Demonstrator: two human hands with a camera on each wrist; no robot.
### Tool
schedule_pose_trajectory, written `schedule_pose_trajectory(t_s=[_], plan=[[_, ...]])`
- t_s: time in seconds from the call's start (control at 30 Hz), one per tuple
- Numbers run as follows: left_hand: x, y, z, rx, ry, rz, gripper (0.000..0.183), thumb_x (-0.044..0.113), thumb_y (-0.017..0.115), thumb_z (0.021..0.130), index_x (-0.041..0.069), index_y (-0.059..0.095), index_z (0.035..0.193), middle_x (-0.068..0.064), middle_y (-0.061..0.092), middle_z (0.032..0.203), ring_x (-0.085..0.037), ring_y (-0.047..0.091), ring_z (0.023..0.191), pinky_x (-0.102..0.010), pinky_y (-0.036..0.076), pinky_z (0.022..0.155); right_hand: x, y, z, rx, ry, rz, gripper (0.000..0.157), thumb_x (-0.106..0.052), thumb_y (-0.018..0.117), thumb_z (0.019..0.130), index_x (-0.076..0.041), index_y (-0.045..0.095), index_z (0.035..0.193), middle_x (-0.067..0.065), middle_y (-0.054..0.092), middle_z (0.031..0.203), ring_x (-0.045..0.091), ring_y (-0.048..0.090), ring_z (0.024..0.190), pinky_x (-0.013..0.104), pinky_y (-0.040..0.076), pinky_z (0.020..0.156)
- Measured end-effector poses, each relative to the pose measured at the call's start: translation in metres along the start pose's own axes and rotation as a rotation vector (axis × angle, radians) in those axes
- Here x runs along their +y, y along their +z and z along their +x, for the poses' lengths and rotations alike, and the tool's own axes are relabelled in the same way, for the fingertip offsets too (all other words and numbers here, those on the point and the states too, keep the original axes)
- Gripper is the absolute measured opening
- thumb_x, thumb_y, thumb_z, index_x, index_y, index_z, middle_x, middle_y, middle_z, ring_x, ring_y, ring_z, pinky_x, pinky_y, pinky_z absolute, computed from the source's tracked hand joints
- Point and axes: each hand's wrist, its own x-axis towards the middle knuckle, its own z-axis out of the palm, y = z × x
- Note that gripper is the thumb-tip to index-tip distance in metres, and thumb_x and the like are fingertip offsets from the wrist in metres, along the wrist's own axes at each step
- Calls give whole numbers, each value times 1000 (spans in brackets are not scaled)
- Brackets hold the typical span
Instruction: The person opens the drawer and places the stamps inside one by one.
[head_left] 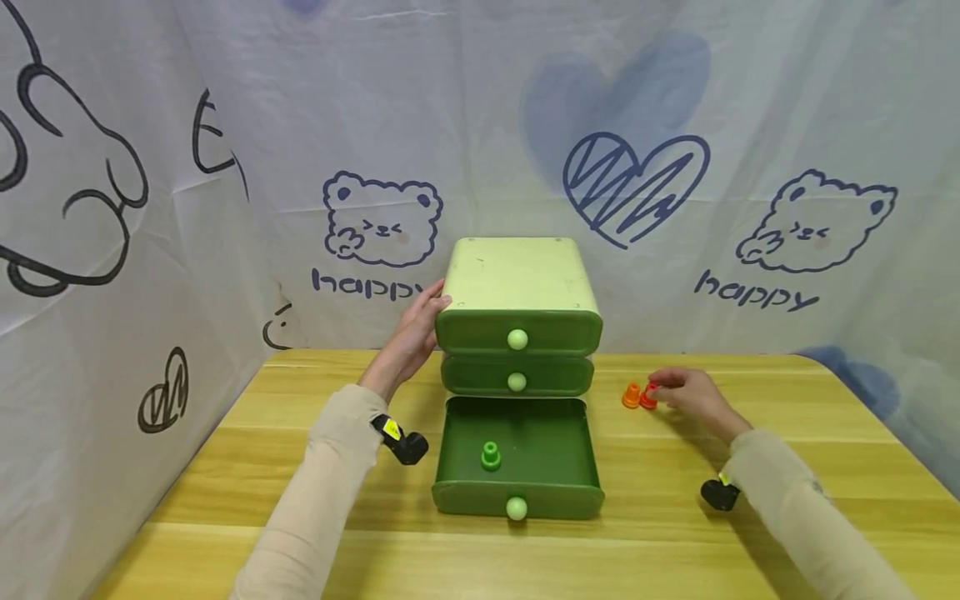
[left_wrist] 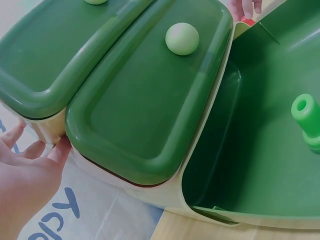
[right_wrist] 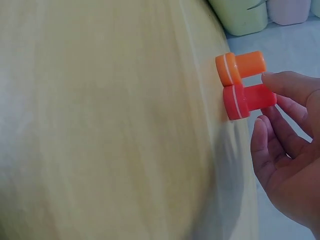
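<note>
A small green three-drawer cabinet (head_left: 517, 275) with a pale top stands on the table. Its bottom drawer (head_left: 547, 446) is pulled out, and a green stepped peg (head_left: 491, 457) stands inside it. My left hand (head_left: 408, 337) rests against the cabinet's left side near the top, fingers extended in the left wrist view. Right of the cabinet, a red stepped peg (right_wrist: 247, 101) and an orange one (right_wrist: 240, 68) stand side by side, touching. My right hand (head_left: 693, 396) pinches the narrow top of the red peg between thumb and fingers; the peg's base is on the table.
The two upper drawers (head_left: 555, 377) are closed, each with a round pale knob. A wooden table (head_left: 675, 533) lies under everything. White cloth (head_left: 487, 108) printed with bears and hearts hangs behind and at the sides.
</note>
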Motion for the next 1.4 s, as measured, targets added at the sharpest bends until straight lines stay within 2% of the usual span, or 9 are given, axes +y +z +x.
schedule_pose_trajectory(t_s=[0.37, 0.87, 1.17, 1.4], plan=[[0, 0, 0, 4, -8, 2, 72, 24, 48, 93, 8, 16, 155, -13, 17, 158, -31, 31, 137, -40, 30, 112, 4, 8, 3, 15, 53, -15, 44, -8, 72, 85, 11, 58, 122, 17, 65, 107, 18, 56, 80, 27, 52, 64], [0, -1, 0, -6, 0, 9, 72, 25, 48, 93, 8, 15, 155, -12, 16, 158, -31, 32, 137, -41, 31, 111, 7, 8, 1, 21, 42, -2, 41, -6, 69, 88, 13, 57, 123, 16, 67, 101, 18, 57, 75, 27, 53, 60], [1, -1, 2, 1, 6, 16, 72, 26, 48, 92, 8, 17, 155, -13, 17, 158, -30, 32, 137, -40, 32, 111, 0, 0, 1, -5, 42, 20, 42, -5, 66, 88, 13, 54, 125, 19, 66, 107, 24, 58, 88, 29, 54, 70], [0, -2, 2, -4, -4, 14, 72, 26, 49, 93, 8, 16, 155, -13, 17, 158, -30, 32, 137, -39, 32, 111, -6, -5, 0, -12, -19, -69, 38, -11, 66, 91, 12, 58, 120, 20, 66, 108, 27, 59, 94, 33, 53, 76]])
